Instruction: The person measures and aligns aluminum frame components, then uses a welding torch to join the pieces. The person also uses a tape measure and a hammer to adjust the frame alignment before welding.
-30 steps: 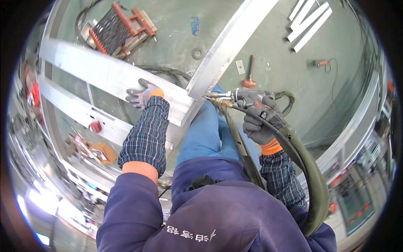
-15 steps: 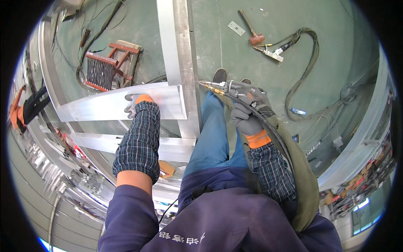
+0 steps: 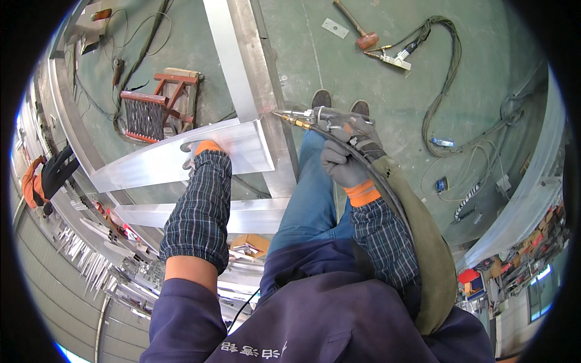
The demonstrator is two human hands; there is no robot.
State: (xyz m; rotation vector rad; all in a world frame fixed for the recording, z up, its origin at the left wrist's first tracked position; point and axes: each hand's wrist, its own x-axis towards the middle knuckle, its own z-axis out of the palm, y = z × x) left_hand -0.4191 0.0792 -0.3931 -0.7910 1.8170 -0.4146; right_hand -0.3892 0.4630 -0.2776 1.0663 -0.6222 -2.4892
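Note:
My right hand [image 3: 348, 163], in a grey glove with an orange cuff, grips a welding gun [image 3: 339, 119] with a brass fitting and a black cable. The gun's tip is close to the corner where a short aluminium profile [image 3: 145, 164] meets a long aluminium beam [image 3: 260, 78]. My left hand [image 3: 189, 149], gloved too, rests on the face of the short profile. Only part of its fingers shows beside the cuff; they look spread, and the sleeve hides the rest. An olive cable sleeve [image 3: 433, 266] runs over my right forearm.
On the green floor lie a mallet [image 3: 367, 41], a flat plate [image 3: 334, 28] and a second gun [image 3: 396, 60] with a looped cable. Inside the frame stands a red-brown stool [image 3: 145, 112]. A second aluminium crosspiece [image 3: 254, 215] is nearer me. Far left, another person [image 3: 37, 181] wears orange.
The view has shifted and turned slightly. The gun's tip has come closer to the corner joint as my right hand moved left. My left hand stays on the profile.

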